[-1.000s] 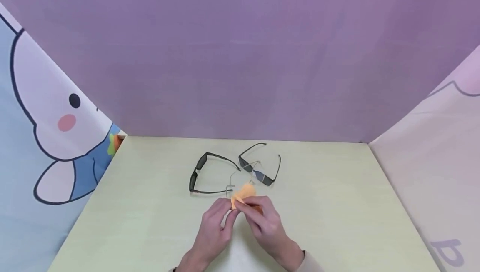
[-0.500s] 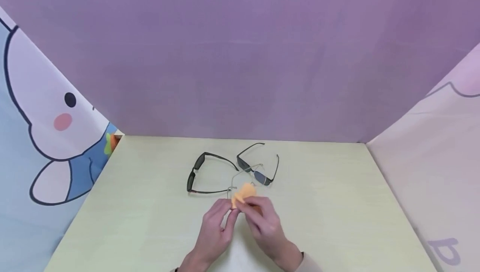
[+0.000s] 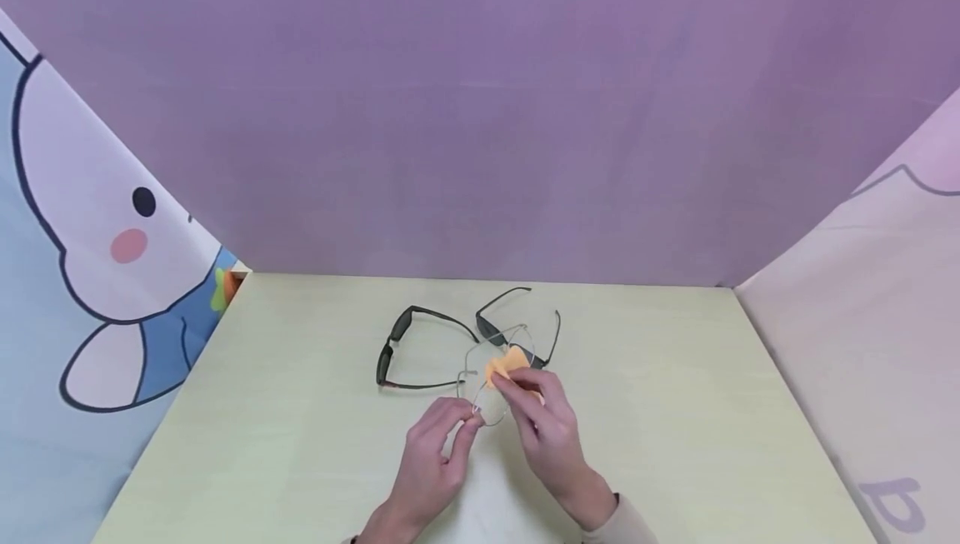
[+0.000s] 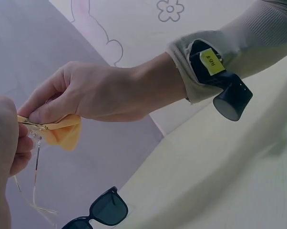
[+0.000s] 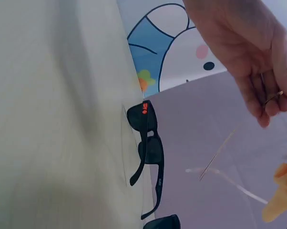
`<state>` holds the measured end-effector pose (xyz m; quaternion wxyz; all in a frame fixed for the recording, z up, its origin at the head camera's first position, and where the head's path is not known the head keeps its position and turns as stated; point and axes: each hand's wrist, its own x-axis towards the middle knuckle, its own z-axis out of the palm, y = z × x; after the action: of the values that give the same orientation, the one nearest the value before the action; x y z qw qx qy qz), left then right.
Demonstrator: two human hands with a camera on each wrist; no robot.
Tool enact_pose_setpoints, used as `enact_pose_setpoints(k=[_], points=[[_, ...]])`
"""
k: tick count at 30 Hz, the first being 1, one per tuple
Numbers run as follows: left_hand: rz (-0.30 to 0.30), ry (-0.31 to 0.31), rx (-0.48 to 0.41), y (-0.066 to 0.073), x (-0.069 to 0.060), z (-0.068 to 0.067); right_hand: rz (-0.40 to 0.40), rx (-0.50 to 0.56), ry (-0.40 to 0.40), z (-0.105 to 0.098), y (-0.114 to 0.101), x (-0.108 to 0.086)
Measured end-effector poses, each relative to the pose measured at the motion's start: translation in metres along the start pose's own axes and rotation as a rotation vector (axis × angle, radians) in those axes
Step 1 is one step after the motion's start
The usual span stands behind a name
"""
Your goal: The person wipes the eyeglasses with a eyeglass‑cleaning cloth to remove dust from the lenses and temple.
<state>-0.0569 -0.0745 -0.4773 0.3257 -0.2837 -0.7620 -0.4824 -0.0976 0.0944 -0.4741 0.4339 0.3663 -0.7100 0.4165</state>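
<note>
Thin wire-framed glasses (image 3: 492, 422) with clear lenses are held above the table. The left hand (image 3: 432, 465) pinches their rim near one end between thumb and fingers. In the right hand (image 3: 553, 436) an orange cloth (image 3: 513, 361) is pinched, folded over the far part of the frame. The left wrist view shows the cloth (image 4: 65, 134) hanging below the right hand (image 4: 93, 93). The right wrist view has the left hand (image 5: 253, 57) gripping the metal frame, with the cloth (image 5: 279, 191) at the right edge.
Black sunglasses (image 3: 401, 325) lie unfolded on the table (image 3: 300, 411), left of the wire glasses. A second dark pair (image 3: 490, 330) lies just beyond the hands, partly behind the wire temples. A purple backdrop (image 3: 480, 152) rises behind the table, with printed cloth (image 3: 900, 319) at the sides.
The right hand has moved right and slightly away from the left hand, taking the orange cloth along. A clear lens now shows between the hands. The left hand has hardly moved.
</note>
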Motion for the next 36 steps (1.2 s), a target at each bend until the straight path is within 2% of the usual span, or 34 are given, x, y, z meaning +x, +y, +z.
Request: enact_pose_setpoints(k=[4,9,11,13,19,22,25,32,36], points=[[-0.03,0.002,-0.015,0.0,-0.002,0.001,-0.027,-0.015,-0.02,0.001,-0.008,-0.001],[-0.061,0.011,-0.001,0.0,-0.004,0.001,-0.144,-0.003,-0.034,0.006,-0.021,0.002],[-0.067,0.015,0.007,0.001,-0.004,0.0,-0.168,0.003,-0.031,0.007,-0.023,0.004],[-0.065,0.019,0.002,0.001,-0.003,-0.001,-0.156,0.0,-0.025,0.007,-0.021,0.006],[-0.05,0.031,-0.04,0.003,-0.002,-0.002,-0.012,0.004,-0.032,0.002,-0.009,0.004],[-0.062,0.023,-0.048,0.003,-0.002,-0.004,0.018,0.006,-0.041,0.001,-0.006,0.001],[-0.074,0.017,-0.051,0.003,-0.004,-0.004,-0.017,-0.016,-0.045,0.001,-0.007,-0.001],[-0.059,0.009,0.007,0.004,-0.004,-0.003,-0.19,0.012,-0.04,0.004,-0.024,0.011],[-0.059,0.001,0.006,0.005,-0.002,-0.003,-0.195,0.02,-0.032,0.004,-0.021,0.013]])
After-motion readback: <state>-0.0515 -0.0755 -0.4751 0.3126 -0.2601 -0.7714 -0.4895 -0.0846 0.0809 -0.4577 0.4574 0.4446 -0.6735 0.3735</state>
